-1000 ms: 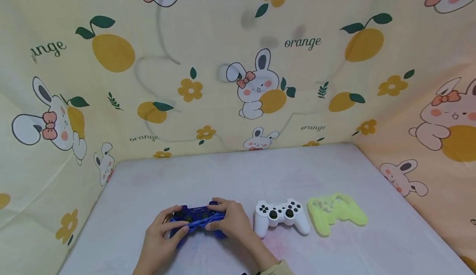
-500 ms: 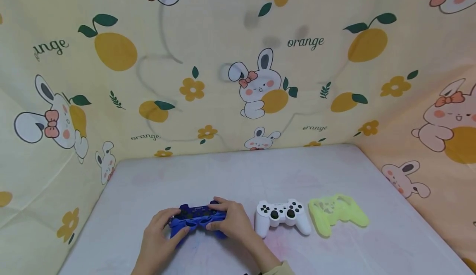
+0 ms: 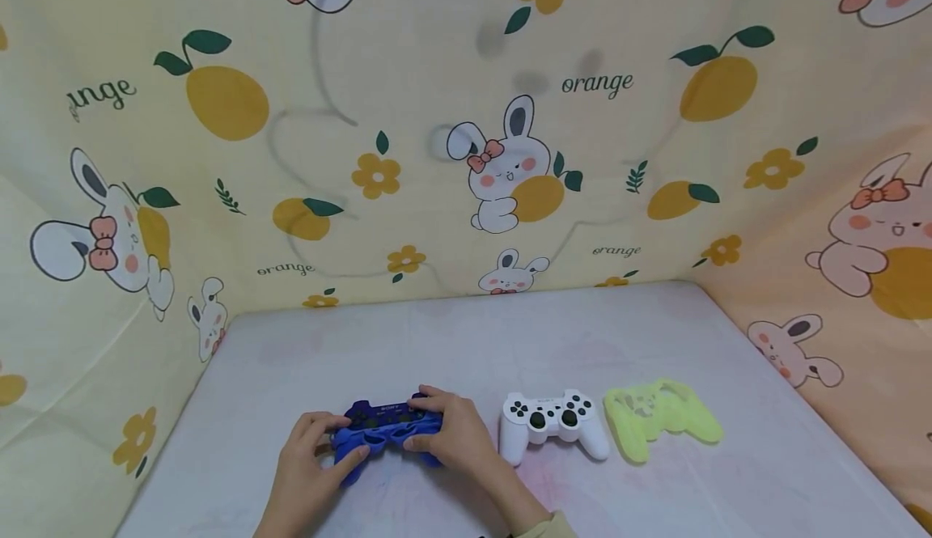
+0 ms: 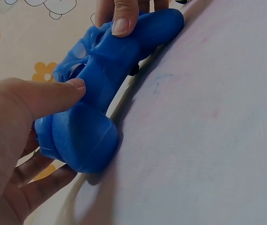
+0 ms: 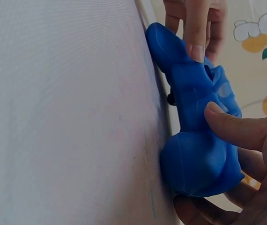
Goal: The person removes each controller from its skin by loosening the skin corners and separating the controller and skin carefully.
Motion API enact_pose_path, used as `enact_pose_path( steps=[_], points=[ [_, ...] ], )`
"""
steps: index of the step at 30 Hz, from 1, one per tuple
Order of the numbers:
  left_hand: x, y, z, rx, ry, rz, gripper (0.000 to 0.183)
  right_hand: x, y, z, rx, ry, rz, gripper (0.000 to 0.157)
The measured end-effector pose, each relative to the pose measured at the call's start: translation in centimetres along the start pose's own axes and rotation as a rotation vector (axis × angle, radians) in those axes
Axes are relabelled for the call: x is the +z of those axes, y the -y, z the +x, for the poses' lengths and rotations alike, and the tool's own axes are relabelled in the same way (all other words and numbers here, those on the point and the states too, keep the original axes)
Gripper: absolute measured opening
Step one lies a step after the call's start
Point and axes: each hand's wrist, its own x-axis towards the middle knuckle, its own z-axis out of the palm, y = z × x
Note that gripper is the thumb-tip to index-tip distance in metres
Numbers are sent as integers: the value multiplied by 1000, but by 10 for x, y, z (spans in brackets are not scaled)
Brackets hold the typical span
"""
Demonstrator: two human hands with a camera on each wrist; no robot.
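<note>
A dark blue game controller is partly wrapped in a brighter blue, rubbery-looking cover. The cover wraps the grips and lower face, while the controller's top part shows bare. My left hand holds the left side, its thumb pressing the cover near the left grip and its other fingers round the outer edge. On the opposite side my right hand pinches the cover, thumb at the lower front and fingers over the top edge. Openings in the cover lie bunched below the controller's sticks.
Right of the hands, a white controller lies face up on the pale cloth-covered table. Beside it lies a flat yellow-green controller cover. Printed cloth with rabbits and oranges rises behind and at both sides.
My left index finger has drawn back from the controller's front to its upper left edge. The cover's two round openings now show more plainly. My right hand stays nearly in place.
</note>
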Motion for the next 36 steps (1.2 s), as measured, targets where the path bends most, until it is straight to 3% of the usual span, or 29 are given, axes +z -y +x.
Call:
enact_pose_path(
  steps=[18, 27, 36],
  points=[
    [-1, 0, 1, -47, 26, 20, 36, 0, 2, 0, -11, -3, 14, 53],
    [-4, 1, 2, -12, 28, 22, 35, 1, 2, 1, -20, -10, 12, 54],
    [-9, 11, 3, 16, 61, -125, 46, 1, 2, -4, -20, -46, -36, 53]
  ],
)
